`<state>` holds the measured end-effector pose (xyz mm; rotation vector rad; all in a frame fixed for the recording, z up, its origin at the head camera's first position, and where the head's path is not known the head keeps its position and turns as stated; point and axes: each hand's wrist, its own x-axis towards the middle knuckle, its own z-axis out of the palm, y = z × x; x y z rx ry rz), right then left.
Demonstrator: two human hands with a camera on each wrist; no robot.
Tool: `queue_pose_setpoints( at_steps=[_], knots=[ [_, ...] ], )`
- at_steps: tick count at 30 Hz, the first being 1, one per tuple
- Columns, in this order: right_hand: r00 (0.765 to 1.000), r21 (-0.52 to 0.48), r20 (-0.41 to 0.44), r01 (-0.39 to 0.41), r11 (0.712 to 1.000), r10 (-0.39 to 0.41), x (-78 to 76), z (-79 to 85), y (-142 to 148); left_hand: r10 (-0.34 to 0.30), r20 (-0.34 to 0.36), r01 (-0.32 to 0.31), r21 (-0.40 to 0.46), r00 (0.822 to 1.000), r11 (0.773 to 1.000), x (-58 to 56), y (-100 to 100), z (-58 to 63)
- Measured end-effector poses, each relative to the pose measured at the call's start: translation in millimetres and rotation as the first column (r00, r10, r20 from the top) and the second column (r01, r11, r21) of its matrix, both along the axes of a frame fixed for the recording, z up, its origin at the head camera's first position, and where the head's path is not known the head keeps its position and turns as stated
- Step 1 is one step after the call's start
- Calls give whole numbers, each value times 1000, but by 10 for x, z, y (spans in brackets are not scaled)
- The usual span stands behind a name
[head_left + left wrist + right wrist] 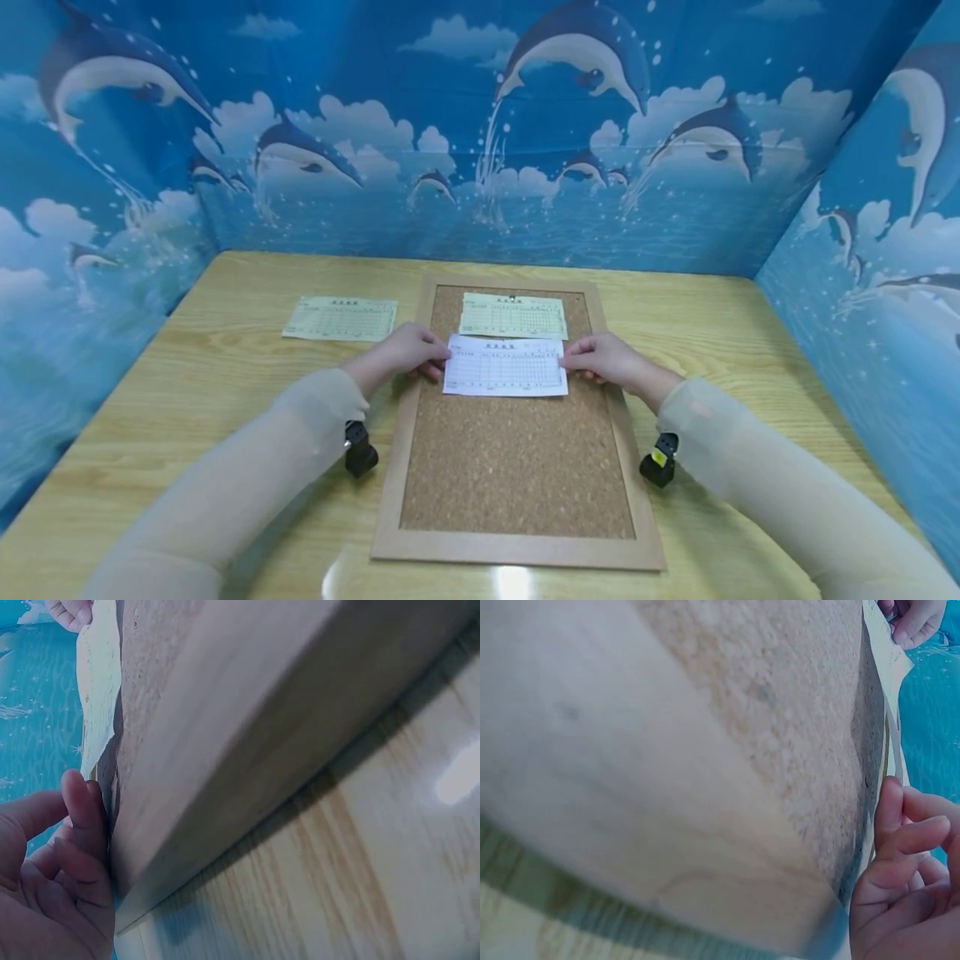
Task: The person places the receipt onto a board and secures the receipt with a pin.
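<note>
Both hands hold a white printed form (506, 368) over the upper part of a cork board (517, 467) with a wooden frame. My left hand (414, 350) pinches the form's left edge, and my right hand (604, 358) pinches its right edge. Just above it, a pale green form (513, 316) lies on the cork with a small dark pin (512, 297) at its top edge. In the left wrist view the left hand (64, 862) is beside the board's frame, thumb and index finger at the paper's edge. The right wrist view shows the right hand (911, 862) likewise at the paper.
Left of the board, another pale green form (341, 319) lies on the wooden table (247, 333). A blue curtain with dolphins (480, 225) stands behind the table and along its sides. A black wrist camera (360, 450) sits under the left sleeve, another (660, 460) under the right.
</note>
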<state>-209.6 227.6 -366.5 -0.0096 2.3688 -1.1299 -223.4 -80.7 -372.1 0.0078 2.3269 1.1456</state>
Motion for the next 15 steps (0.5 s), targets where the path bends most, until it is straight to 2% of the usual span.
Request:
queue_pose_setpoints(
  at_steps=[15],
  knots=[
    [1000, 35, -13, -17, 999, 18, 15, -12, 39, -5, -5, 5, -49, 1000, 999, -20, 116, 3]
  ],
)
